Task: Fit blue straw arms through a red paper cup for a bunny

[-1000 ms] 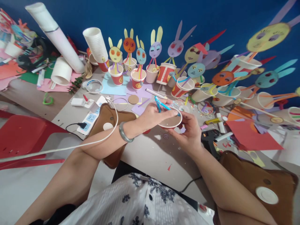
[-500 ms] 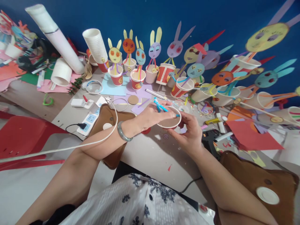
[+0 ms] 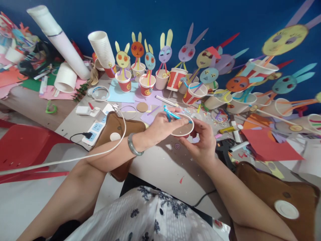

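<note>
Both hands are engaged on one workpiece, a paper cup, held above the worktop and tilted so that its mouth faces the wearer. The right hand is partly closed around the cup's right side, fingers curled at the far right and thumb at the near underside. The left hand is partly closed, gripping a bent blue strip; its thumb reaches over the rim and bears the strip's lower end against the inside wall. The strip's upper end projects above the left knuckles. The exact position of the left fingers behind the cup cannot be determined. A grey bangle is worn on the left wrist.

Directly below the hands lies a small round heart sticker. Beyond them stands a row of decorated cups bearing rabbit faces on coloured strips, extending well to the right. Beyond and left of the left hand are a brown disc and a tall stack of white cups. A power strip lies left of the left hand. Right of the right hand are a black glue gun and, farther out, red paper.
</note>
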Motion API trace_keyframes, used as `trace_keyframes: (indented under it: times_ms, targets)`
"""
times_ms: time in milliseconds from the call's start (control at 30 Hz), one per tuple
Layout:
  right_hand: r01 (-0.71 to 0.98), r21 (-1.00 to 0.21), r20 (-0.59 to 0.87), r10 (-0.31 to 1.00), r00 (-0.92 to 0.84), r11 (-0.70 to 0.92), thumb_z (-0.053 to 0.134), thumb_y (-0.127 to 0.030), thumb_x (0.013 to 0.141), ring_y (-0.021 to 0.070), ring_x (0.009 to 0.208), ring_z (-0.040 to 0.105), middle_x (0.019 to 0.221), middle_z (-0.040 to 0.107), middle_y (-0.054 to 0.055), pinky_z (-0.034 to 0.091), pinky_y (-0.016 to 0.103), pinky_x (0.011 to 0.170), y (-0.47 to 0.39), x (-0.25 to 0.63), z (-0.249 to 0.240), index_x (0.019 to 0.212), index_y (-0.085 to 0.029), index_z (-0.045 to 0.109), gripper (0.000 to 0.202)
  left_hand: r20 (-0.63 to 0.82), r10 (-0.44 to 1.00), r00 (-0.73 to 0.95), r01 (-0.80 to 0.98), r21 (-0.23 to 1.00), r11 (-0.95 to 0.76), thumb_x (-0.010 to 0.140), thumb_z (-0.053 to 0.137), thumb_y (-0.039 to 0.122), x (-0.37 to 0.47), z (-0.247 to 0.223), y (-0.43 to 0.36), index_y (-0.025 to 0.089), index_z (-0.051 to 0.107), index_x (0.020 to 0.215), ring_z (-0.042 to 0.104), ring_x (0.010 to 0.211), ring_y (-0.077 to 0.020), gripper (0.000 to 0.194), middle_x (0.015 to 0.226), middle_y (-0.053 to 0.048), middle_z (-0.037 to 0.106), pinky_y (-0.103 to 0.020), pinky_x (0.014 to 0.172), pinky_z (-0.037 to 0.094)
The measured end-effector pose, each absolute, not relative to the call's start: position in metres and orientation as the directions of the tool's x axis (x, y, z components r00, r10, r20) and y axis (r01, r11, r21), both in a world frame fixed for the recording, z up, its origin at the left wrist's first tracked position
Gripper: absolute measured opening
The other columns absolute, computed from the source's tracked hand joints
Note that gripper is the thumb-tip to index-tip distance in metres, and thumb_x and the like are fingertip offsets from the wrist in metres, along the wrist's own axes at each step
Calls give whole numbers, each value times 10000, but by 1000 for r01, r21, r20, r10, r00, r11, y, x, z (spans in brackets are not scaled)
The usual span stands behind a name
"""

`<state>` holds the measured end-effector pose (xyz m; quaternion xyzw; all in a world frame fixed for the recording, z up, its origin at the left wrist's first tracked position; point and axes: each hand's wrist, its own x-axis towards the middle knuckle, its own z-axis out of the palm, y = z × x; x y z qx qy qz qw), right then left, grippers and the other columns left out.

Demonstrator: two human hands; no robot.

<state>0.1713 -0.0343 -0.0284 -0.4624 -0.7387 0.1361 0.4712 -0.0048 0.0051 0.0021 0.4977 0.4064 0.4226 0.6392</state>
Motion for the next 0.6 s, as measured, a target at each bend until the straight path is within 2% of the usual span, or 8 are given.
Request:
trace_keyframes:
  times_ms: [133,267,333,467,600]
  targets:
    - [579,-606,579,801,-149,546,796,-367,831,217,771,697,1107,730,109,574,358,635,-37,174,-30,1322,-238,594,546,-9,944,330,-47,999,26,790,817,495,-7,2,7,165,690,1023,687,1142,-238,424,1143,-113,738,-394,1019,528]
    - [627,-547,600,782,-169,555,790,-361,831,263,867,711,1134,720,116,593,424,751,-40,178,-32,1369,-252,577,589,27,928,370,-5,1000,-27,765,846,502,-8,4,9,191,658,1175,712,1052,-225,548,1035,-80,767,-413,1021,524]
    - [650,-531,592,787,-174,544,790,-361,833,289,929,710,1144,716,120,591,451,793,-41,179,-31,1392,-258,563,612,59,917,393,-1,998,-63,776,838,510,-9,4,9,201,652,1189,715,1046,-226,549,1002,-71,772,-418,1033,516]
    - [672,-506,597,782,-180,541,789,-350,838,294,943,708,1142,717,120,591,459,802,-43,178,-29,1406,-264,553,621,129,908,398,-26,991,-129,837,775,539,-8,3,7,202,662,1126,724,1037,-226,458,944,-67,772,-425,1050,505]
    - [653,-515,605,776,-181,555,777,-353,848,241,838,710,1145,716,123,601,389,699,-42,175,-27,1382,-247,565,584,176,923,341,-15,983,-182,895,724,484,-6,-2,4,210,677,987,723,1017,-213,292,988,-67,765,-423,1047,517]
